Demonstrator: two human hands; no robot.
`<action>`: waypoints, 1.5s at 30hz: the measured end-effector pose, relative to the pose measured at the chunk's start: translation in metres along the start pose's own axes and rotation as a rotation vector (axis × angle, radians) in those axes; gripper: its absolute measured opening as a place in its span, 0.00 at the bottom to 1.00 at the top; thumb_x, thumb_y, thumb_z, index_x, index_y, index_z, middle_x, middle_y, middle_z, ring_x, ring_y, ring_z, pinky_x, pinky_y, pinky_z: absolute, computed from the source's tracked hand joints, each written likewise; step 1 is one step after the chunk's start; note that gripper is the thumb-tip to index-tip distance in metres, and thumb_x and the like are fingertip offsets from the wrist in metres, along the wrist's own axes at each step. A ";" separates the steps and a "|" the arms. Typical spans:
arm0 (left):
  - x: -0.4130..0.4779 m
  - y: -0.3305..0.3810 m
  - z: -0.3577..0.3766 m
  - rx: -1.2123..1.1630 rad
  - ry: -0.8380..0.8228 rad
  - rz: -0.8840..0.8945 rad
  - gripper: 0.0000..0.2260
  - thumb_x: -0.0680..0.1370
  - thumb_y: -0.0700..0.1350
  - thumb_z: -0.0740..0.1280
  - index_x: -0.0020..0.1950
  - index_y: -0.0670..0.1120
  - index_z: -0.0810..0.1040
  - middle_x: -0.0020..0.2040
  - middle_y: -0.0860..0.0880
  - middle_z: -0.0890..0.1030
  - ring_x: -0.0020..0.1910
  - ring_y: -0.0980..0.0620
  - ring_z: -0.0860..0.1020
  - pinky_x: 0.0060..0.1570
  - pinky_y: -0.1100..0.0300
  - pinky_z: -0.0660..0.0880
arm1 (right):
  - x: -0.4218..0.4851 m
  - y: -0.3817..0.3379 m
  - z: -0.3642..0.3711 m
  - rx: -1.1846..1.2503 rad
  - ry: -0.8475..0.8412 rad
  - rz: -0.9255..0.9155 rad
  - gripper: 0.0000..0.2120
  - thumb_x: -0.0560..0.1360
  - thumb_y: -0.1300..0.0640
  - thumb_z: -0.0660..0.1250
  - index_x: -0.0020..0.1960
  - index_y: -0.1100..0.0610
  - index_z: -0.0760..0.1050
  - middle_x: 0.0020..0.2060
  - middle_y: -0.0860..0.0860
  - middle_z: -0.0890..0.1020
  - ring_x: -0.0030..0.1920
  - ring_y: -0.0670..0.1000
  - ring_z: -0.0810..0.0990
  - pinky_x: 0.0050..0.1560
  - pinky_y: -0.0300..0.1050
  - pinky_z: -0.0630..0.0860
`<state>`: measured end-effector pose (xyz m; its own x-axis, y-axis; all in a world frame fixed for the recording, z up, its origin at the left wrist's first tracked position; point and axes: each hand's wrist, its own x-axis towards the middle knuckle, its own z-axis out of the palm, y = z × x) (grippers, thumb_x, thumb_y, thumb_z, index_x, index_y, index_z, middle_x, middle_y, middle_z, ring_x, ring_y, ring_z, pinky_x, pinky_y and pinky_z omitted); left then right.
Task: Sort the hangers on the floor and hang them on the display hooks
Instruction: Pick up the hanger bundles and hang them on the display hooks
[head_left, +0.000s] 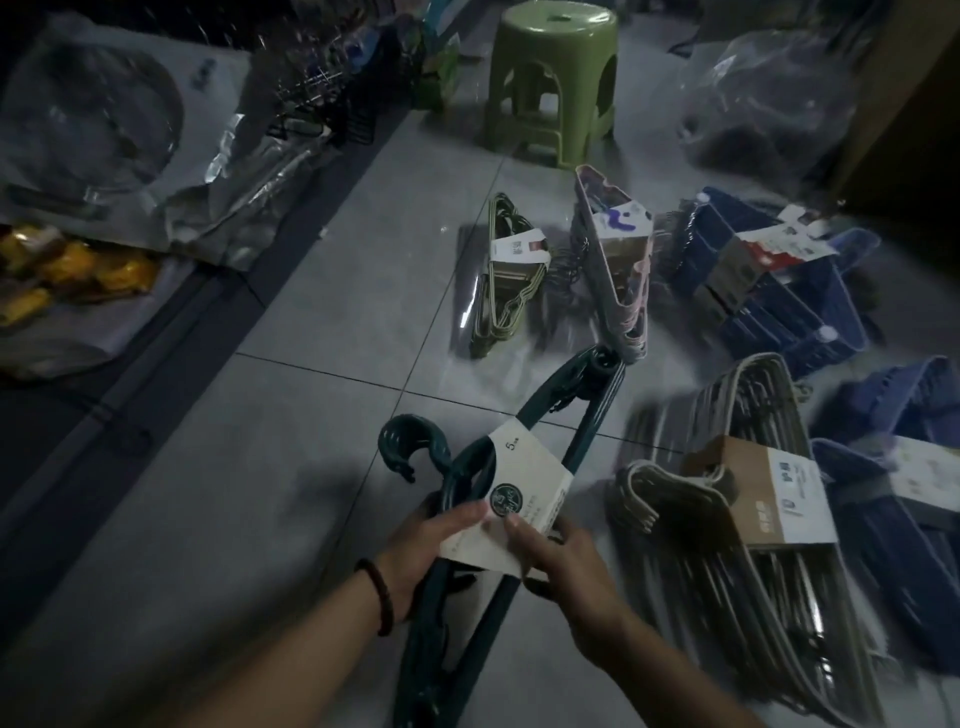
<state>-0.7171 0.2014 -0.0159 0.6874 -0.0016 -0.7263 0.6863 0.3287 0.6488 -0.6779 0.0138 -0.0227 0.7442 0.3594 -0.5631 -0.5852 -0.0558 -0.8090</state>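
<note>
A pack of dark green plastic hangers (561, 410) with a white paper sleeve is held above the tiled floor. My left hand (431, 545) grips its left side near the hook, thumb on the sleeve. My right hand (566, 566) grips the sleeve's right edge. On the floor beyond lie an olive wire hanger pack (506, 291), a pink hanger pack (618, 270) and dark blue hanger packs (769, 280). To the right lie grey hangers (737, 519) with a brown card label, and more blue hangers (904, 499).
A green plastic stool (550, 83) stands on the floor at the top centre. Clear plastic bags (763, 98) sit at the top right. A low dark shelf (104, 208) on the left carries bagged goods and yellow packets (62, 275). Grey floor tiles (208, 519) lie bare at left.
</note>
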 end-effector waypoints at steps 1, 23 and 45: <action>-0.019 0.013 0.001 -0.006 0.005 -0.002 0.35 0.64 0.62 0.83 0.65 0.46 0.83 0.63 0.35 0.82 0.60 0.35 0.82 0.65 0.36 0.76 | -0.012 -0.021 -0.002 -0.001 -0.022 0.006 0.37 0.63 0.34 0.79 0.67 0.49 0.74 0.57 0.51 0.86 0.55 0.54 0.86 0.58 0.59 0.83; -0.599 0.533 0.033 -0.116 -0.050 0.051 0.33 0.65 0.61 0.82 0.64 0.43 0.84 0.61 0.40 0.85 0.62 0.40 0.82 0.63 0.47 0.78 | -0.402 -0.719 0.236 0.112 -0.223 -0.138 0.28 0.72 0.61 0.75 0.70 0.64 0.73 0.63 0.64 0.81 0.64 0.64 0.81 0.68 0.65 0.75; -0.518 0.763 0.126 0.529 0.713 0.983 0.51 0.69 0.59 0.81 0.83 0.58 0.52 0.75 0.56 0.72 0.70 0.57 0.74 0.62 0.53 0.78 | -0.310 -0.956 0.246 -0.303 -0.135 -0.552 0.09 0.81 0.53 0.70 0.51 0.58 0.85 0.44 0.54 0.88 0.45 0.52 0.88 0.51 0.54 0.86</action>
<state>-0.5195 0.3345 0.8842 0.7849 0.5713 0.2398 0.0989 -0.4977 0.8617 -0.4282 0.1850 0.9671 0.8511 0.5236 -0.0398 0.0044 -0.0829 -0.9965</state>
